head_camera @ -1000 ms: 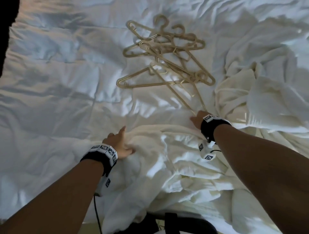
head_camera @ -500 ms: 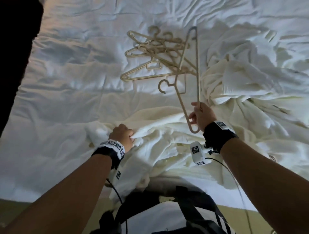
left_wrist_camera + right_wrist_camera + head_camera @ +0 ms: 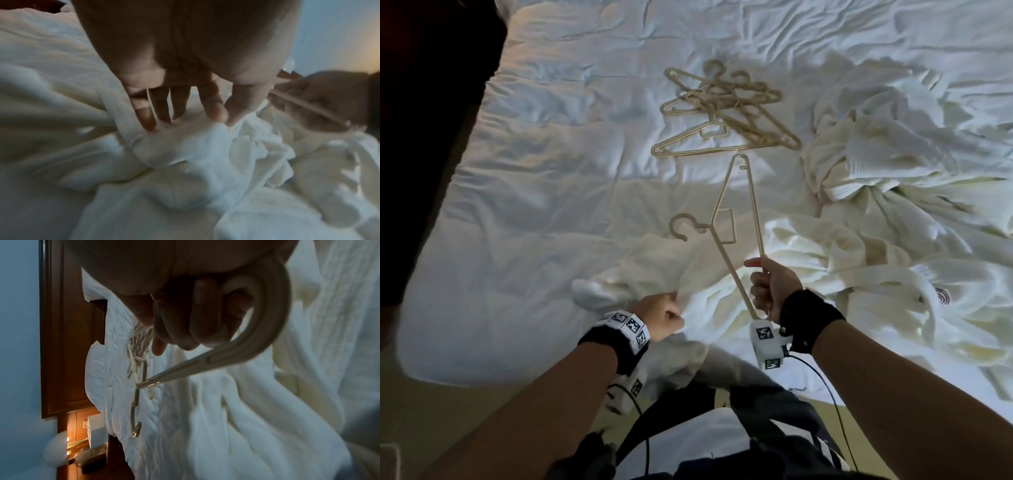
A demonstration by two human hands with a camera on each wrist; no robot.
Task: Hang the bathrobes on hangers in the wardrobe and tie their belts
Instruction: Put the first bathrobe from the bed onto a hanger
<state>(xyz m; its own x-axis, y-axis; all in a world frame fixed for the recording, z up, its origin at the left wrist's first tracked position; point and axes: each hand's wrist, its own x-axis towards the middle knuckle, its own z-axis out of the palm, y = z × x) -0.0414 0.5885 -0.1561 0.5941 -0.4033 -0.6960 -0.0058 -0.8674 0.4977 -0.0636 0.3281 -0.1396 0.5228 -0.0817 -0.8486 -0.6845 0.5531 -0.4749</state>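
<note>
A cream bathrobe (image 3: 726,274) lies crumpled at the near edge of the bed. My left hand (image 3: 664,317) grips a fold of it at its left side; in the left wrist view the fingers (image 3: 179,105) and thumb pinch the bunched bathrobe cloth (image 3: 185,146). My right hand (image 3: 770,284) holds one beige plastic hanger (image 3: 722,212) by a shoulder end, lifted over the robe with its hook pointing left. The right wrist view shows the right hand's fingers (image 3: 195,313) curled round the hanger's curved end (image 3: 265,321). A second bathrobe (image 3: 876,154) is heaped at the right.
Several more beige hangers (image 3: 722,113) lie tangled on the white bed sheet (image 3: 551,171) beyond the held one. Dark wooden furniture (image 3: 431,137) borders the bed on the left. A lit bedside unit (image 3: 88,434) stands by a wooden panel (image 3: 61,321).
My right hand took a hanger out of the pile and drew it back over the near robe. My left hand went from resting on the robe to gripping a fold of it.
</note>
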